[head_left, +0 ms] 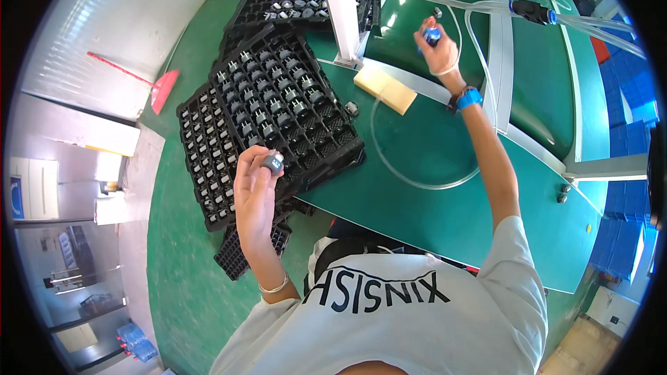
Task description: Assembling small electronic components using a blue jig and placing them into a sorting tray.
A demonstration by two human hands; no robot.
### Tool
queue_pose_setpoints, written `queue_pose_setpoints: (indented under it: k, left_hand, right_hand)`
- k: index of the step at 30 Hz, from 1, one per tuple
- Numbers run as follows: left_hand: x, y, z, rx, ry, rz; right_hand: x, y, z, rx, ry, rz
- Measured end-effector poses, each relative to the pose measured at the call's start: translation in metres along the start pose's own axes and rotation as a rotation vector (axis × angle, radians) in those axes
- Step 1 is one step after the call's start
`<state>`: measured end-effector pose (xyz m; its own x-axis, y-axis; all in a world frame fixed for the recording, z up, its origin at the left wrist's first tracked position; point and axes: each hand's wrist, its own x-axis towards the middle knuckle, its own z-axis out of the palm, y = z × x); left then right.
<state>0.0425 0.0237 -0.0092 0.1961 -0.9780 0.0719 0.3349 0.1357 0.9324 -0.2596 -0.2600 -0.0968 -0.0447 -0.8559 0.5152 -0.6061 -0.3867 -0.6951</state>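
The dark round part (pixel 273 162) is what I watch from afar, held up over the near end of the trays. Widest beneath me is the green table (pixel 431 225), with a green belt (pixel 397 36) beyond. Next comes the upper black tray (pixel 335 147), lying askew across a lower black tray (pixel 222 222) and seeming to overhang the table's edge; a bump from my left forearm could, I judge, shift it and jolt the pieces in its pockets. A clear tube (pixel 417 183) loops over the table near my right forearm, and a sweep of that arm might snag it. My right hand (pixel 442 54) is curled around a blue and dark object (pixel 431 34) over the belt; I cannot tell what it is. My left hand (pixel 255 198) pinches the part between thumb and fingers, so a loosened grip could drop it among the pockets. A loose silver piece (pixel 351 108) lies just beside the upper tray, easily knocked.
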Motion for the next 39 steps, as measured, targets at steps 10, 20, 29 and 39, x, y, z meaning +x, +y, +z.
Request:
queue_pose_setpoints:
  k: [10, 20, 29, 39]
  left_hand:
    - [-0.009, -0.006, 0.017, 0.001, 0.028, 0.064]
    - [0.006, -0.022, 0.048, 0.037, -0.171, 0.178]
    - [0.003, -0.025, 0.057, 0.111, -0.183, 0.181]
    - [0.028, -0.004, 0.016, 1.054, 0.224, 0.362]
  right_hand:
    - [0.028, 0.035, 0.003, -0.403, 0.174, -0.056]
    - [-0.082, -0.156, -0.021, 1.398, -0.565, 0.648]
    - [-0.125, -0.181, -0.038, 1.320, -0.942, 0.741]
    - [-0.083, -0.099, -0.033, 0.664, -0.504, 0.069]
